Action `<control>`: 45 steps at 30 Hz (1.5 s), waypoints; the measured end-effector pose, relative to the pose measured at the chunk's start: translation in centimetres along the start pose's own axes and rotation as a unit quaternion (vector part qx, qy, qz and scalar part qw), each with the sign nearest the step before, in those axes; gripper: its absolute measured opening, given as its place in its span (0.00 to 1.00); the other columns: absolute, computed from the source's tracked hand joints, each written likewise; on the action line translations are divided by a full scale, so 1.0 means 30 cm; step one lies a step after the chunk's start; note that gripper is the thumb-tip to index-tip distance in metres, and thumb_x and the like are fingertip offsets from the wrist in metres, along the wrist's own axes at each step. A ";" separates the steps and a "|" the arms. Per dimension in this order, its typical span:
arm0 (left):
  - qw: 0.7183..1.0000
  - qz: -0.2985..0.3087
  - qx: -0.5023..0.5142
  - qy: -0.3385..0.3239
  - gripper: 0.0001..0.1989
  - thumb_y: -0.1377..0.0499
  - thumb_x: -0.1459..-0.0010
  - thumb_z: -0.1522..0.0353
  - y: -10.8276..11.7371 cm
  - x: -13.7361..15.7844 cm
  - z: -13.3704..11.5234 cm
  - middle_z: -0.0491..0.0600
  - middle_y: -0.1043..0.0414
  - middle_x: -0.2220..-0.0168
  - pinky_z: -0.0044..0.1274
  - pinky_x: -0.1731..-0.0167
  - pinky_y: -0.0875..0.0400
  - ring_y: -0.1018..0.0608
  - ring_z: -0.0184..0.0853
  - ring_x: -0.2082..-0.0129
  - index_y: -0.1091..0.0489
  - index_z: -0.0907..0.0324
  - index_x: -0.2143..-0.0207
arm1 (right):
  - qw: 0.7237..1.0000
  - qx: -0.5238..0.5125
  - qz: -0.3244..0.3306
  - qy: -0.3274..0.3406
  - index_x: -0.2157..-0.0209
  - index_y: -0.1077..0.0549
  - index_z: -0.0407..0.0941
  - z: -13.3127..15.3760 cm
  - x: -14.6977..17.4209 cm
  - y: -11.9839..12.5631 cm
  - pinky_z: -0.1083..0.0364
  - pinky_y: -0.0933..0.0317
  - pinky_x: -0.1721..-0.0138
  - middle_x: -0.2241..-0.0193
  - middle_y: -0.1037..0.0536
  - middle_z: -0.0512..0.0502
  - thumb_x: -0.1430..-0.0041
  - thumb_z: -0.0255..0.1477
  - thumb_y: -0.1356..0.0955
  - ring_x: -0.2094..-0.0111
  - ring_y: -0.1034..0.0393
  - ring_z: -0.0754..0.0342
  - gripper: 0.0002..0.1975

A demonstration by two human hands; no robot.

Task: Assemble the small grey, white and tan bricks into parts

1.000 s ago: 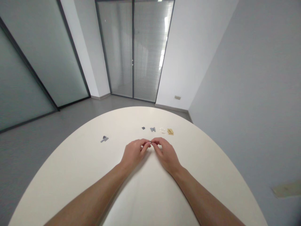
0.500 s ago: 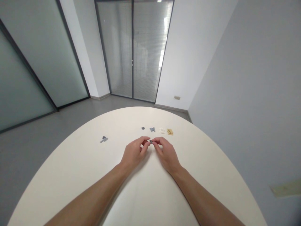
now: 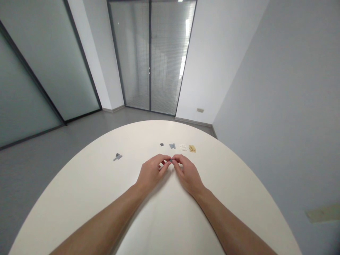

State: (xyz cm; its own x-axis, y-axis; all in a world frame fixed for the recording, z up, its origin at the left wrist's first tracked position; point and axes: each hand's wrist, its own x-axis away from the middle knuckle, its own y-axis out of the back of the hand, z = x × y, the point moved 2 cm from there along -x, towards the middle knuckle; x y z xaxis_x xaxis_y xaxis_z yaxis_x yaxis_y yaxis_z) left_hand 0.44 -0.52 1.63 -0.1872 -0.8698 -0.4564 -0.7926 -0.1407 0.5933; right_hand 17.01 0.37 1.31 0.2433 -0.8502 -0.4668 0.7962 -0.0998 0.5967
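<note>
My left hand and my right hand meet fingertip to fingertip above the table. Pinched between them is a small dark grey piece, mostly covered by the fingers. Just beyond the hands lie a little black piece, several blue-grey pieces, a group of white pieces and a pile of tan pieces. Off to the left, a few grey pieces rest together, with a darker one at their top.
The round white table spreads under both forearms, its curved far edge past the groups of pieces. Behind it stand a glass door with blinds and a white wall. Frosted panels rise at the left.
My left fingertips have closed in on the small dark grey piece, and the two hands are slightly nearer each other. The pieces on the table have not moved.
</note>
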 end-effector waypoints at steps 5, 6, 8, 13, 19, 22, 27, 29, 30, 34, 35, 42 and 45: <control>1.000 0.003 0.006 -0.004 0.10 0.46 0.35 0.66 0.000 0.000 -0.002 0.45 0.21 0.58 0.23 0.63 0.26 0.21 0.31 0.63 0.26 0.53 0.55 | 1.000 0.006 0.004 -0.001 0.57 0.29 0.47 -0.001 0.001 -0.001 0.51 0.38 0.53 0.60 0.22 0.46 0.32 0.32 0.38 0.57 0.28 0.51 0.08; 1.000 0.003 0.007 -0.005 0.10 0.46 0.35 0.66 0.000 0.001 -0.004 0.45 0.21 0.57 0.23 0.63 0.26 0.21 0.30 0.63 0.26 0.53 0.55 | 1.000 0.008 0.006 -0.002 0.57 0.29 0.47 0.000 0.002 -0.001 0.51 0.38 0.53 0.60 0.22 0.46 0.32 0.32 0.39 0.57 0.29 0.50 0.08; 1.000 0.004 0.008 -0.006 0.10 0.45 0.35 0.66 0.002 0.002 -0.006 0.45 0.21 0.57 0.22 0.64 0.26 0.21 0.30 0.63 0.26 0.53 0.56 | 1.000 0.011 0.010 -0.004 0.57 0.30 0.47 0.001 0.002 0.001 0.52 0.38 0.53 0.60 0.22 0.46 0.32 0.32 0.39 0.58 0.29 0.50 0.08; 1.000 0.006 0.004 -0.011 0.10 0.45 0.35 0.67 0.001 0.002 -0.005 0.45 0.21 0.57 0.22 0.64 0.26 0.21 0.30 0.63 0.26 0.53 0.55 | 1.000 0.016 0.019 -0.007 0.57 0.30 0.47 0.004 0.005 0.000 0.52 0.39 0.54 0.61 0.22 0.47 0.32 0.31 0.39 0.58 0.29 0.51 0.08; 1.000 0.007 0.004 -0.006 0.09 0.46 0.35 0.67 -0.002 0.001 -0.001 0.45 0.21 0.58 0.22 0.64 0.27 0.22 0.30 0.64 0.26 0.53 0.56 | 1.000 0.012 0.025 -0.009 0.57 0.31 0.47 -0.001 0.008 -0.005 0.53 0.39 0.53 0.60 0.23 0.47 0.31 0.31 0.39 0.58 0.30 0.51 0.08; 1.000 0.005 0.003 -0.002 0.09 0.45 0.35 0.66 0.000 0.000 -0.003 0.44 0.21 0.58 0.23 0.64 0.28 0.22 0.30 0.64 0.26 0.53 0.57 | 1.000 0.010 0.027 -0.007 0.56 0.31 0.47 0.000 0.006 -0.006 0.53 0.39 0.53 0.60 0.23 0.47 0.31 0.31 0.40 0.57 0.30 0.51 0.08; 1.000 0.003 -0.011 0.016 0.09 0.45 0.35 0.66 0.002 -0.001 -0.005 0.44 0.21 0.62 0.23 0.64 0.28 0.22 0.31 0.65 0.25 0.54 0.61 | 0.999 0.010 0.040 -0.004 0.58 0.31 0.47 0.008 0.002 -0.005 0.52 0.40 0.54 0.62 0.24 0.47 0.30 0.31 0.41 0.58 0.31 0.51 0.09; 1.000 0.004 -0.014 0.020 0.09 0.45 0.35 0.66 0.001 0.000 -0.004 0.43 0.21 0.63 0.23 0.65 0.28 0.22 0.31 0.65 0.25 0.54 0.62 | 0.999 0.009 0.043 -0.003 0.59 0.31 0.47 0.013 0.001 -0.003 0.52 0.40 0.54 0.62 0.24 0.47 0.30 0.32 0.41 0.59 0.31 0.51 0.09; 1.000 0.004 -0.011 0.021 0.08 0.45 0.35 0.66 0.000 0.000 -0.003 0.43 0.21 0.63 0.23 0.65 0.28 0.22 0.31 0.65 0.25 0.54 0.61 | 0.999 0.007 0.043 -0.003 0.59 0.31 0.47 0.015 0.001 -0.002 0.52 0.40 0.54 0.62 0.24 0.47 0.30 0.32 0.41 0.59 0.31 0.51 0.09; 1.000 0.000 0.012 0.020 0.09 0.45 0.36 0.67 -0.003 0.003 0.000 0.44 0.21 0.61 0.22 0.65 0.28 0.22 0.31 0.65 0.27 0.53 0.56 | 0.999 -0.009 0.044 -0.004 0.58 0.31 0.47 0.020 0.002 -0.001 0.52 0.39 0.54 0.61 0.24 0.46 0.30 0.32 0.41 0.57 0.31 0.51 0.10; 1.000 0.001 0.017 0.016 0.10 0.44 0.36 0.68 -0.003 0.003 0.000 0.44 0.21 0.60 0.22 0.65 0.28 0.22 0.30 0.65 0.27 0.53 0.55 | 0.999 -0.013 0.043 -0.006 0.58 0.31 0.47 0.019 0.002 0.000 0.52 0.39 0.54 0.60 0.24 0.46 0.30 0.32 0.42 0.57 0.31 0.51 0.10; 1.000 0.010 0.017 -0.015 0.10 0.44 0.37 0.70 -0.002 0.004 -0.001 0.44 0.21 0.57 0.22 0.64 0.27 0.22 0.29 0.64 0.27 0.52 0.55 | 0.999 -0.021 0.042 -0.018 0.57 0.31 0.47 0.010 0.004 -0.005 0.51 0.40 0.53 0.60 0.24 0.46 0.29 0.33 0.42 0.57 0.30 0.50 0.10; 1.000 0.008 0.012 -0.015 0.10 0.44 0.37 0.70 -0.005 0.005 0.002 0.43 0.21 0.58 0.22 0.64 0.27 0.22 0.30 0.64 0.26 0.52 0.55 | 0.999 -0.022 0.041 -0.021 0.57 0.31 0.47 0.006 0.002 -0.006 0.52 0.40 0.53 0.60 0.24 0.46 0.29 0.33 0.42 0.57 0.30 0.50 0.10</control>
State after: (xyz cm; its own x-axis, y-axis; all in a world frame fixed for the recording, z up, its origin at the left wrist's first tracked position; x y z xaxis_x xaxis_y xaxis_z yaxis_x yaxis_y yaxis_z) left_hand 0.48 -0.59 1.43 -0.2178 -0.8570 -0.4670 -0.8033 -0.1144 0.5845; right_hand 16.77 0.23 1.28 0.2866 -0.8754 -0.3893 0.7986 -0.0062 0.6018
